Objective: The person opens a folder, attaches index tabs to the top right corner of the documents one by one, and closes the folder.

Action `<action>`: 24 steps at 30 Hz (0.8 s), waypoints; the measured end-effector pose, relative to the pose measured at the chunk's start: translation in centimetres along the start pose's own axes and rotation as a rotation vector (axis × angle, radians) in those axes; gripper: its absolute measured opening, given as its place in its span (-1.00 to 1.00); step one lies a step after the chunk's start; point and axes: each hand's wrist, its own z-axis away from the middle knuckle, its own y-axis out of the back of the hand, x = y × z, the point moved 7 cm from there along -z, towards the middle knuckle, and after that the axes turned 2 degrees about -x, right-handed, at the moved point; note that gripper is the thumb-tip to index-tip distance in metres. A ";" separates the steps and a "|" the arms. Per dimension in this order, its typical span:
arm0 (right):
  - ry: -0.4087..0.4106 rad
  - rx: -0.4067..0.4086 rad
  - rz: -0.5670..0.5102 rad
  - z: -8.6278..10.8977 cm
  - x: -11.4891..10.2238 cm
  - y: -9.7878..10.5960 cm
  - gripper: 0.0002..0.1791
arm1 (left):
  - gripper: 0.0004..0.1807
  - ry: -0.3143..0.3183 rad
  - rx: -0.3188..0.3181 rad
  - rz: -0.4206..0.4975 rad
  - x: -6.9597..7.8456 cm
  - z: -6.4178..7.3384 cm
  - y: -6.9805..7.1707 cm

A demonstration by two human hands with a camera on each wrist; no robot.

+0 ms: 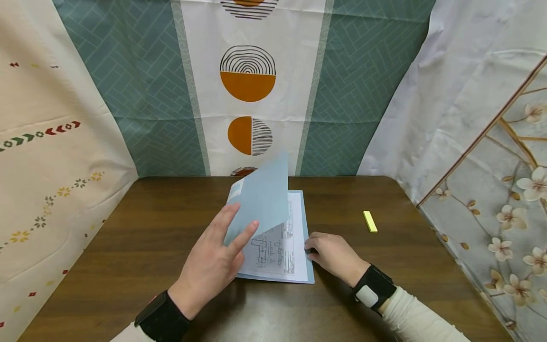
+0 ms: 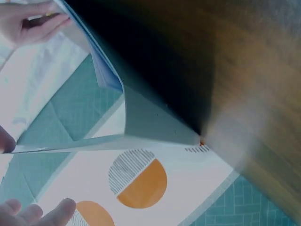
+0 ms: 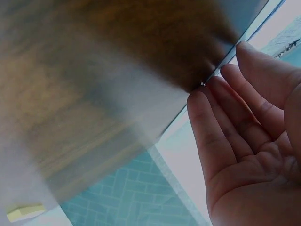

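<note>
A light blue folder (image 1: 260,199) lies on the table with its front cover raised and slanting to the left. Inside it sits a white sheet with a printed technical drawing (image 1: 295,242). My left hand (image 1: 213,261) is at the cover's left side, fingers spread. In the left wrist view one digit (image 2: 5,141) touches the cover's edge, while the other fingers (image 2: 56,214) stand apart from it. At the folder's right edge is my right hand (image 1: 335,254). The right wrist view shows its fingertips (image 3: 197,99) and thumb against that edge.
A narrow yellow block (image 1: 370,222) lies on the brown wooden table (image 1: 171,213), right of the folder. Behind the table hangs a patterned green and white cloth (image 1: 252,109). Printed cloths also border the left and right sides.
</note>
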 end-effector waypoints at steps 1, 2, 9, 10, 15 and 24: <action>-0.001 -0.002 0.003 0.0 0.0 0.0 -0.74 | 0.19 -0.004 0.021 -0.005 -0.1 -0.1 0.3; -0.001 -0.003 0.006 0.0 0.0 -0.1 -0.74 | 0.20 -0.007 0.039 -0.009 -0.2 -0.3 0.5; -0.018 0.001 0.015 0.1 -0.1 -0.3 -0.73 | 0.32 -0.036 0.186 -0.033 -0.9 0.0 1.6; -0.019 0.002 0.015 0.1 -0.1 -0.4 -0.73 | 0.33 -0.042 0.208 -0.043 -1.0 0.1 1.8; -0.025 -0.006 0.010 0.0 -0.3 -0.3 -0.74 | 0.01 -0.049 0.305 -0.122 -1.2 0.6 2.9; -0.032 -0.031 0.009 0.0 -0.1 -0.4 -0.78 | -0.43 0.029 0.373 -0.317 -2.3 1.6 5.5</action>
